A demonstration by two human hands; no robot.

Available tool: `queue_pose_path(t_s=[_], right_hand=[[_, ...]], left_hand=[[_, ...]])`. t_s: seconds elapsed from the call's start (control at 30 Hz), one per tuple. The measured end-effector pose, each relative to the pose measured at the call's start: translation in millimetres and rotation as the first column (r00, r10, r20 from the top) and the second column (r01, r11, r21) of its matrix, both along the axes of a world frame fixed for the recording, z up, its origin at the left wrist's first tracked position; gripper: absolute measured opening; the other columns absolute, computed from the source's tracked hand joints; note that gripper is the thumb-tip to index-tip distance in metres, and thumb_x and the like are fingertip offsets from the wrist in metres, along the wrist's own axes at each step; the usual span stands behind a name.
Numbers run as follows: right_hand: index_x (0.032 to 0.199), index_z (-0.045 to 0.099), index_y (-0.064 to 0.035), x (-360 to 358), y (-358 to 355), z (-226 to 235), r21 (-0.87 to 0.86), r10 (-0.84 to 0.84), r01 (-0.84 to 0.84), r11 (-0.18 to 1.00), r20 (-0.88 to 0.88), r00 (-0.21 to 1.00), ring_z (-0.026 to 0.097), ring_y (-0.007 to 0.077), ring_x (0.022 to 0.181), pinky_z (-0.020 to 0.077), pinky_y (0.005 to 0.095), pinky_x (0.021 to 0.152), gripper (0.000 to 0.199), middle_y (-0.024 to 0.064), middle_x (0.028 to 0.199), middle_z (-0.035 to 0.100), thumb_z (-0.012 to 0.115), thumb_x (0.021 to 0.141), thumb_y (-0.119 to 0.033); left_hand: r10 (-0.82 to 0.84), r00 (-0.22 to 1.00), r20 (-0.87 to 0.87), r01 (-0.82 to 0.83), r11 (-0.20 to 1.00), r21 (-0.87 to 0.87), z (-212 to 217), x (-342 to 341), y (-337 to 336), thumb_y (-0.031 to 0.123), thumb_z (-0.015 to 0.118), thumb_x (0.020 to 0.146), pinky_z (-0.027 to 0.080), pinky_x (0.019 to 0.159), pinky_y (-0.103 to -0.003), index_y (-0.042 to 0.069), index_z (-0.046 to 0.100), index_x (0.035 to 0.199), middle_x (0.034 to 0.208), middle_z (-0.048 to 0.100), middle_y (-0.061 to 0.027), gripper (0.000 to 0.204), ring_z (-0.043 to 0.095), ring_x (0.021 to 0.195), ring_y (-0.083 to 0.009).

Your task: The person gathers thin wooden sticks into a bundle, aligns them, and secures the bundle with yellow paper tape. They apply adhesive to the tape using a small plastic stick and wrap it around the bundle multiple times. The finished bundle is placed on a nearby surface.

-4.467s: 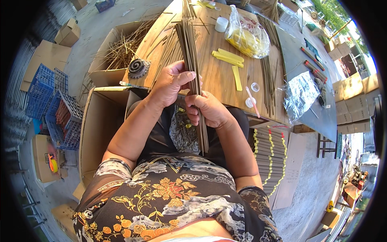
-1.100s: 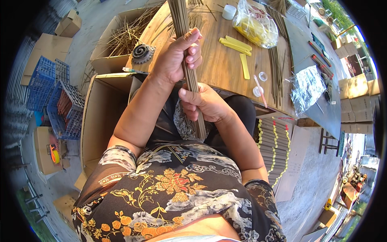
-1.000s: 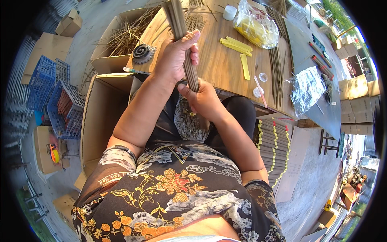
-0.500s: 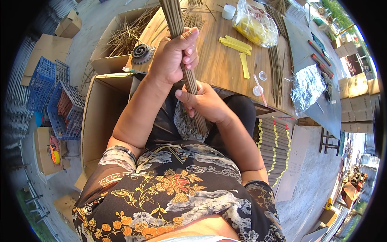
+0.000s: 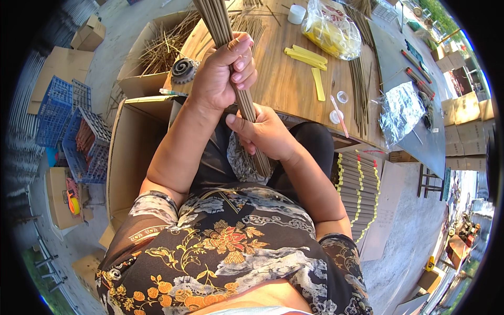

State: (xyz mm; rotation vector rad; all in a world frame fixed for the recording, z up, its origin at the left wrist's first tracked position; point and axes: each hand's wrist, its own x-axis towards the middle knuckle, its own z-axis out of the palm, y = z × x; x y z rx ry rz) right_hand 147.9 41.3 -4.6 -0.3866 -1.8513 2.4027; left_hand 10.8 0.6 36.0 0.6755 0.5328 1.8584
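Both my hands are wrapped round one bundle of thin brown incense sticks, held at a slant above my lap. My left hand grips it higher up, thumb across the front and fingers curled round it. Lower down, my right hand closes on the same bundle near its bottom end. The lower tips reach close to my shirt; the top end runs out of view. On the wooden table ahead lie yellow strips and a long row of loose sticks.
A clear bag with yellow contents, a white cup and a pink stick-like tool are on the table. Banded bundles stand at my right. An open carton and blue crates are at my left.
The top of the bundle has tipped slightly to the left, and my left hand has shifted a little with it. My right hand keeps its grip almost in place.
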Motion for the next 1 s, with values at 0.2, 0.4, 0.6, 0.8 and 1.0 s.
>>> queue_pose_path(t_s=[0.2,0.4,0.6,0.8,1.0], right_hand=[[0.074,0.045,-0.0013,-6.7,-7.9,-22.1,0.720,-0.368,0.405,0.563,-0.221,0.903,0.050,0.0105,0.049,0.0403,0.0273,0.045,0.030,-0.0001,0.059,0.052,0.060,0.083,-0.025],[0.076,0.047,-0.0019,1.9,-4.3,-0.1,0.224,-0.142,0.131,0.966,0.035,0.989,0.045,0.0095,0.048,0.0382,0.0255,0.045,0.030,0.0019,0.057,0.051,0.062,0.082,-0.028],[0.075,0.045,0.0013,-5.1,-8.1,-23.3,0.650,-0.358,0.393,0.650,-0.194,0.913,0.048,0.0178,0.049,0.0416,0.0344,0.049,0.031,0.0119,0.054,0.047,0.061,0.082,-0.025],[0.071,0.045,-0.0056,3.5,4.2,5.5,0.056,0.027,-0.032,0.998,0.087,0.996,0.042,0.0047,0.044,0.0348,0.0206,0.041,0.030,-0.0024,0.056,0.048,0.065,0.079,-0.027],[0.076,0.048,0.0005,-4.0,-7.5,-11.1,0.444,-0.240,0.241,0.863,-0.059,0.969,0.050,0.0128,0.055,0.0419,0.0301,0.053,0.023,0.0077,0.059,0.053,0.061,0.080,-0.019]], left_hand=[[0.425,0.883,-0.198,-0.464,0.855,-0.231,5.8,23.4,2.9,0.014,0.058,0.083,0.032,0.038,-0.021,0.007,0.051,0.083,0.053,0.042,0.0023,0.010,0.039,0.041,-0.0067],[0.061,0.997,-0.049,-0.058,0.996,0.061,0.2,1.9,-5.5,0.015,0.056,0.084,0.032,0.037,-0.021,0.005,0.052,0.087,0.054,0.043,0.0022,0.012,0.038,0.040,-0.0063],[0.455,0.879,-0.140,-0.475,0.858,-0.195,-3.4,21.0,-0.6,0.014,0.061,0.082,0.035,0.040,-0.023,0.008,0.052,0.082,0.055,0.046,0.0012,0.011,0.043,0.042,-0.0086],[0.219,0.971,-0.097,-0.223,0.974,-0.038,2.4,11.2,-8.0,0.020,0.052,0.088,0.026,0.035,-0.019,0.007,0.052,0.083,0.052,0.037,0.0050,0.014,0.032,0.038,-0.0044],[0.364,0.923,-0.128,-0.384,0.899,-0.209,0.5,14.9,-3.4,0.024,0.055,0.086,0.035,0.040,-0.021,0.008,0.052,0.084,0.056,0.048,0.0008,0.016,0.043,0.044,-0.0080]])
